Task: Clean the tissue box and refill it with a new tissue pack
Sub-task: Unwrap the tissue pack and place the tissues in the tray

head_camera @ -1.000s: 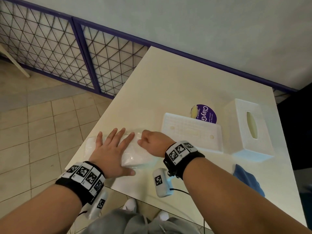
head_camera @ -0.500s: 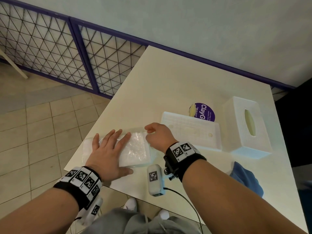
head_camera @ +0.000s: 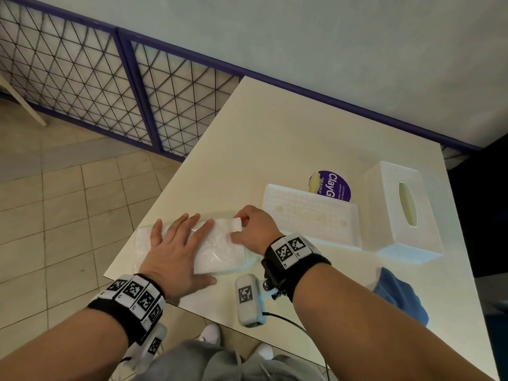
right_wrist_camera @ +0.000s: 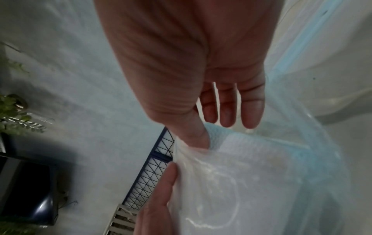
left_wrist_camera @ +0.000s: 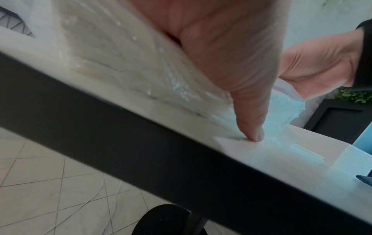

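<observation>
Near-left desk [head_camera: 275,127] edge: tissue pack [head_camera: 220,248] under flat, open left hand [head_camera: 176,251] | right hand [head_camera: 253,229] pinches a tissue corner at its right end | likely soft, light, slippery wrap; grip both ends | tissue box [head_camera: 404,215] far right

Purple round sticker [head_camera: 334,186] on table [head_camera: 275,138]

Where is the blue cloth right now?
In the head view, the blue cloth lies on the table near its right front edge, just in front of the upright white tissue box and right of the right forearm.
</observation>
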Motion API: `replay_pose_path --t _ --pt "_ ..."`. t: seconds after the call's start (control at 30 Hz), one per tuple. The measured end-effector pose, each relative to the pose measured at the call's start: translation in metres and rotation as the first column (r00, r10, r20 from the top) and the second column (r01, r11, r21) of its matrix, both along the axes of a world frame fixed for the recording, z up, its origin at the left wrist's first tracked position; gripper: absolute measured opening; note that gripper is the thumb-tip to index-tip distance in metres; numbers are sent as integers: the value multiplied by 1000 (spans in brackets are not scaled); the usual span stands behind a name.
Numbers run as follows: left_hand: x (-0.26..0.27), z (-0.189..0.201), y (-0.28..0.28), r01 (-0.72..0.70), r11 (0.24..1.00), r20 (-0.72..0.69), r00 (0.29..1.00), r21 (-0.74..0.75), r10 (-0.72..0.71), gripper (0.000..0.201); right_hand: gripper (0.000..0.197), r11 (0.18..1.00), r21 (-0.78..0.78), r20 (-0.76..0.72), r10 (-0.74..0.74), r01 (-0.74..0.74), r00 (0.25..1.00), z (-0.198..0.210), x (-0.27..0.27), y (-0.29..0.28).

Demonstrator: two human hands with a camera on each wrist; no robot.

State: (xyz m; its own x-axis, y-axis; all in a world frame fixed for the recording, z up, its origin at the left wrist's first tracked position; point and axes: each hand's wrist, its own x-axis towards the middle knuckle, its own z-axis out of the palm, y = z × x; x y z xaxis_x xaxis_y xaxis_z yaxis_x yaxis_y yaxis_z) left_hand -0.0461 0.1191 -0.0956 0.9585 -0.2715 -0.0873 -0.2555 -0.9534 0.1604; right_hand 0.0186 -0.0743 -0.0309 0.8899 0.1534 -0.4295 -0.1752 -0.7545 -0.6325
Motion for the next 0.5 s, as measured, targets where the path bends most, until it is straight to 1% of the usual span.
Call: replay_pose_path --t 0.07,0.1,0.13,0.2,0.23,0.3,0.4,0.43,0.5 --pt "0 1 0 -4 1000 0 1000 4 4 120 44 997 41 -24 -64 65 998 -1 0 2" --pt "0 1 0 -6 1000 0 1000 8 6 120 46 991 76 -72 -104 109 992 -2 -1 3" --pt "0 1 0 -6 1000 0 1000 12 6 120 44 984 101 -126 -134 147 983 -3 -1 4" --pt "-1 1 0 -11 1000 -3 1000 11 11 120 24 981 124 -199 -124 150 972 1 -2 3" --pt "-1 1 -1 -15 1000 -5 1000 8 15 120 19 981 135 -238 -104 138 966 3 -3 3" --pt "-2 2 -2 -23 1000 -4 1000 2 23 120 21 982 151 -274 -69 114 959 7 -4 3" --pt "-2 3 -1 -28 1000 0 1000 -11 28 122 29 990 121 -214 -48 75 976 6 -2 6" --pt "-3 3 -1 -33 999 0 999 -17 33 122 33 988 121 -207 -66 92 976 5 -3 7" --pt "-4 4 -1 -49 998 0 999 -31 49 124 41 976 142 -239 -127 164 963 2 -3 7"
